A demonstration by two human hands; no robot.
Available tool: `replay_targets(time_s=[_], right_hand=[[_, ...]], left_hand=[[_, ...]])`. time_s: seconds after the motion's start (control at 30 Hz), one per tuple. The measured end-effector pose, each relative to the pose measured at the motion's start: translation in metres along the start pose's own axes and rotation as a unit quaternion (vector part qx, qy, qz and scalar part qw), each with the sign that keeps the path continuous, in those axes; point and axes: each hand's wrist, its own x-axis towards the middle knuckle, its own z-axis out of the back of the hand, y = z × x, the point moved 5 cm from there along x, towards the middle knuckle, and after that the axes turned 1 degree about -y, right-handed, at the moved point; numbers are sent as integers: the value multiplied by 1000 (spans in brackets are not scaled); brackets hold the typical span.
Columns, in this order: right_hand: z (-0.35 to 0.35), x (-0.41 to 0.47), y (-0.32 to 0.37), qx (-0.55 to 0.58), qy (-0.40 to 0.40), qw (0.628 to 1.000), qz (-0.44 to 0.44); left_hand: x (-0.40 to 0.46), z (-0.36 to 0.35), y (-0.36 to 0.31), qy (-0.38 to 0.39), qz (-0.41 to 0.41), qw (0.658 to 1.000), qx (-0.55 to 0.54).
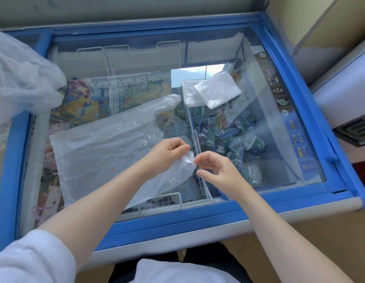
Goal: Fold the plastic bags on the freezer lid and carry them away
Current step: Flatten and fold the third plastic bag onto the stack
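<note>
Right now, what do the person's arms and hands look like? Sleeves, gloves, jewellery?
Both hands are bare: no gloves, rings or watch visible on the left hand or the right hand. Both forearms are uncovered. A white sleeve shows on the left arm, pushed up near the elbow. The right arm's sleeve is out of frame. No markings or tattoos visible.

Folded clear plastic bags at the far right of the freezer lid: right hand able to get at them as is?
Probably yes. The folded clear plastic bags lie uncovered on the glass freezer lid, with nothing between them and the right hand.
</note>
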Motion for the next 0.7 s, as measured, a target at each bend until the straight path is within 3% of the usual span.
replay_targets(time_s=[0.23,0.33,0.43,0.47,0.53,0.63,0.7], right_hand=[[0,7,7,-46,-50,998,3],[5,9,11,-145,-111,982,46],[6,4,25,-343,-252,886,182],[3,3,25,-396,-281,850,205],[2,1,16,-447,-299,815,213],[10,-3,-17,-469,-240,834,162],[19,-9,-32,-488,-216,843,71]], left_hand=[[-2,-2,-6,37,-13,997,-59],[-2,0,-8,61,-36,994,-78],[-3,-1,-11,26,-54,992,-113],[-3,-3,-11,9,-53,989,-135],[2,-6,-10,-27,-56,988,-144],[8,-7,-5,-64,-98,993,28],[3,-5,11,-90,-143,971,169]])
